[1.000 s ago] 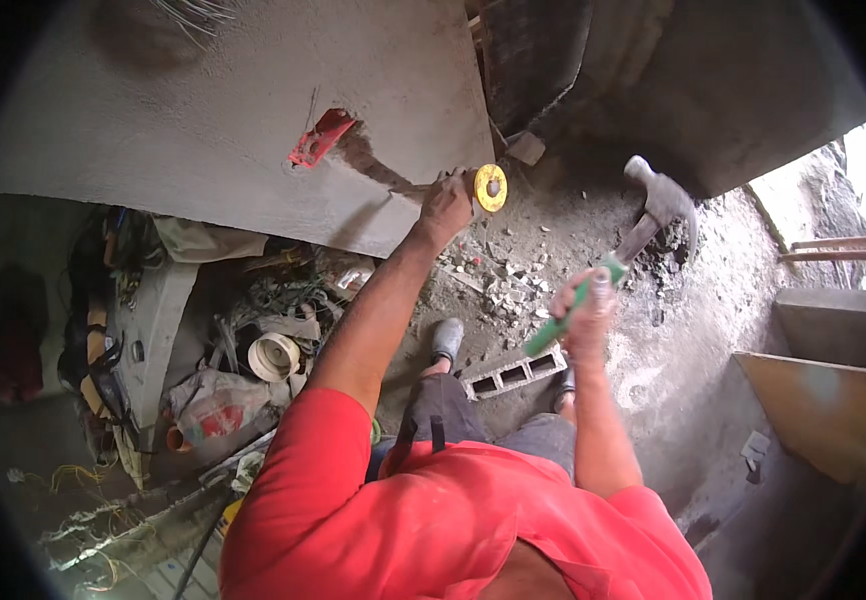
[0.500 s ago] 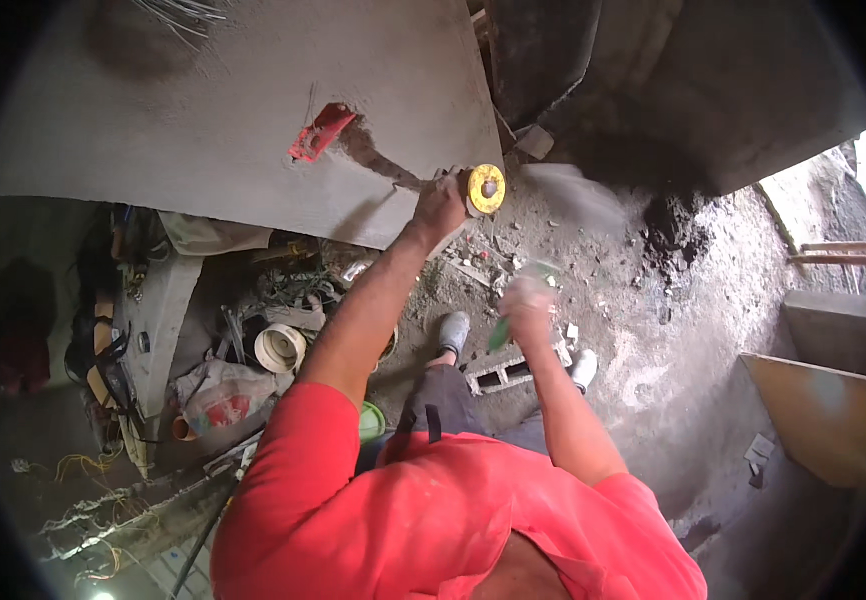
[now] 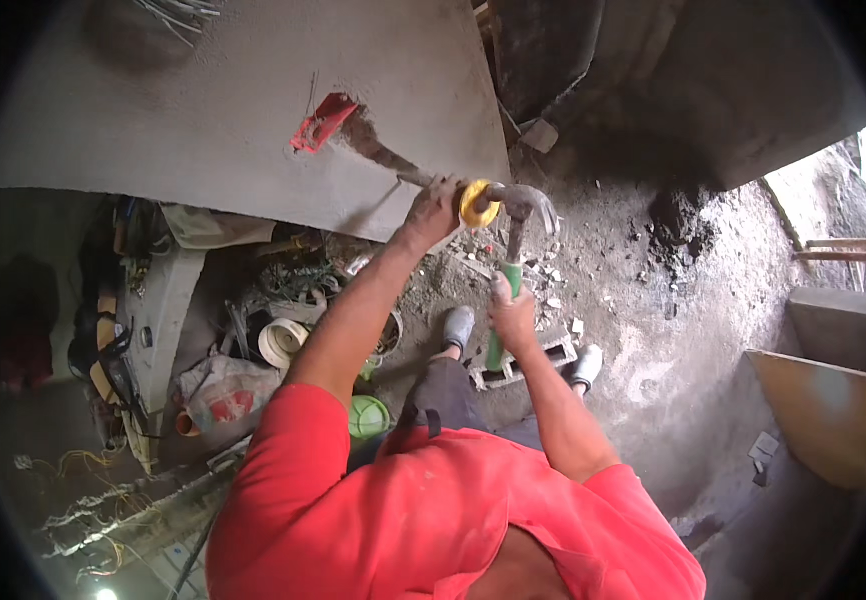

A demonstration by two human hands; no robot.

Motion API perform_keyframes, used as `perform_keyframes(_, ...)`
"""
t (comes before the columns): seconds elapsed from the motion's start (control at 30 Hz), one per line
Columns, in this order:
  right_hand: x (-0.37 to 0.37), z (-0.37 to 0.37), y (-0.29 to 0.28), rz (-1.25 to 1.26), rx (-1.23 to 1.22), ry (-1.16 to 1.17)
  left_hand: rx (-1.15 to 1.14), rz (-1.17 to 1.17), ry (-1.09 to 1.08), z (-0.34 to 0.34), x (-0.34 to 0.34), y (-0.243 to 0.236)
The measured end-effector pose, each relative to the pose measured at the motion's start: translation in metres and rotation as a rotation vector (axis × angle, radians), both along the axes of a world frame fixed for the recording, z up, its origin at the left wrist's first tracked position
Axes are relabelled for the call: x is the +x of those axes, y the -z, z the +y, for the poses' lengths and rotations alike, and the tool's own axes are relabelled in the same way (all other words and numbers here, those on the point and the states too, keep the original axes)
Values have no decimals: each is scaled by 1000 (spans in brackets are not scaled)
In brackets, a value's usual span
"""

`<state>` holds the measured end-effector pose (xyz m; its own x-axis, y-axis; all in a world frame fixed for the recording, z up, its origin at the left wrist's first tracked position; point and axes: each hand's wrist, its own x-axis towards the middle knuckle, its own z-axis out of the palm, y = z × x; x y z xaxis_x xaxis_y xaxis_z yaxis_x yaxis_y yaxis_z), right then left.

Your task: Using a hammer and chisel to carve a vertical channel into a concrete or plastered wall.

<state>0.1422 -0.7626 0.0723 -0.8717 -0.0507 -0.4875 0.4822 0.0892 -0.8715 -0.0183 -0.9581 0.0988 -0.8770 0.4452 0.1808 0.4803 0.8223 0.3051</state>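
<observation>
My left hand (image 3: 433,212) is wrapped round a chisel with a round yellow hand guard (image 3: 471,206). The chisel's tip end lies along a rough groove (image 3: 381,155) cut in the grey plastered wall (image 3: 253,110). That groove leads up to a red electrical box (image 3: 323,122) set in the wall. In my right hand (image 3: 513,312) is a claw hammer (image 3: 511,270) with a green handle, gripped around the middle of the handle. Its steel head meets the chisel's butt end, just beyond the yellow guard.
Rubble (image 3: 553,270) litters the floor ahead of my feet. A hollow concrete block (image 3: 523,370) lies between my shoes. At left are a white bucket (image 3: 283,343), a green basin (image 3: 368,416), sacks and cables. A wooden board (image 3: 823,415) leans at right.
The hammer, blurred and swung out to the right before, has come left against the chisel's end. The yellow guard has tilted and shifted slightly left.
</observation>
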Motion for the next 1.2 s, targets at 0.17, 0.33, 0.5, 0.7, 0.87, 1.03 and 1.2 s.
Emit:
perform_keyframes(0.17,-36,62,-93,297,-384,344,54,171,26,-22,12,-13)
perform_keyframes(0.33,-7,17,-45,773,-411,510,87,145,24,-13,7,-23)
perform_keyframes(0.5,-13,-4,-12,245,80,65,137,117,88,-20,11,-18)
perform_keyframes(0.7,-8,38,-56,119,-148,277,-156,30,307,-99,72,7)
perform_keyframes(0.87,8,68,-50,149,-117,272,67,31,179,-40,56,-28)
perform_keyframes(1.03,8,82,-72,122,-193,291,83,78,13,5,30,-44)
perform_keyframes(1.2,-7,94,-107,139,-302,353,-45,306,-63,8,12,-34)
